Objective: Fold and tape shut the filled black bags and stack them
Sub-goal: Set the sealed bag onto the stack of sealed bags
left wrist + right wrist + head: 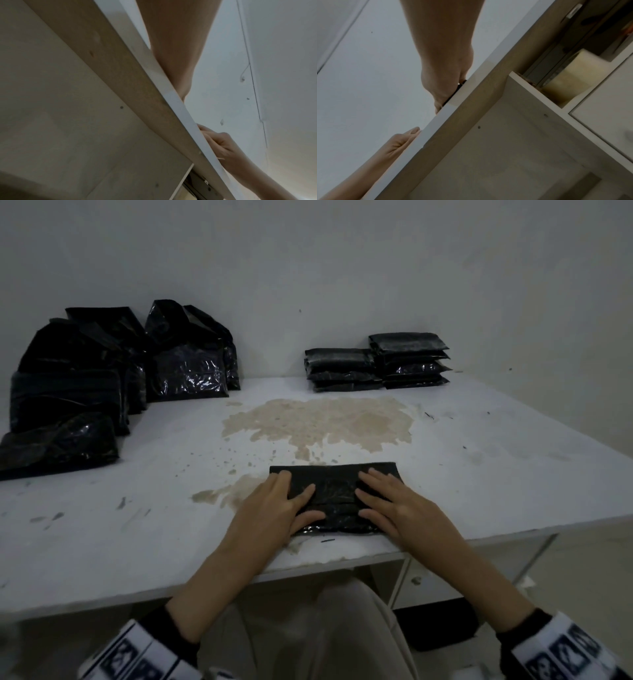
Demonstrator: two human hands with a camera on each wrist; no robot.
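Spreading across the head view is a white table (479, 474) with a worn tan patch (318, 422). Slumping at 10 o'clock is a heap of unsealed black bags (102, 371); sitting at 1 o'clock are two stacks of sealed bags (376, 364). Lying near the table's front edge is a folded black bag (334, 491). Pressing flat on it, fingers straight, are the left hand (277, 508) and right hand (397, 505)
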